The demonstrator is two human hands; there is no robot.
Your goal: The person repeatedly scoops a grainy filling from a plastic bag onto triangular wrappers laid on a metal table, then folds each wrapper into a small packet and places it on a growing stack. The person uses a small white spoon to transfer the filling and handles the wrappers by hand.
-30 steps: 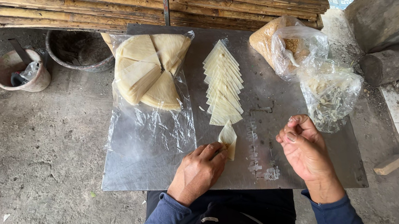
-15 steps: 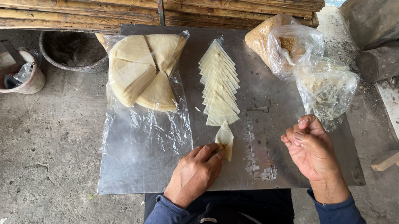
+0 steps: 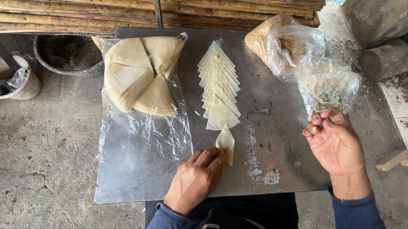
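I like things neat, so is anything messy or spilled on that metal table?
A little. Pale smears and crumbs mark the metal table near its front edge, between the left hand and right hand. A small scrap lies beside the row of wrappers. The plastic sheet is wrinkled.

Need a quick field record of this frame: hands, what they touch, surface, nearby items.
left hand: pressing on folded wrapper
right hand: raised, fingertips pinched together, contents unclear
surface: metal sheet
wrapper row: overlapping triangles, above the folded one
wrapper stack: wedges on clear plastic, left
filling bags: two clear bags, right
buckets: on the ground, far left
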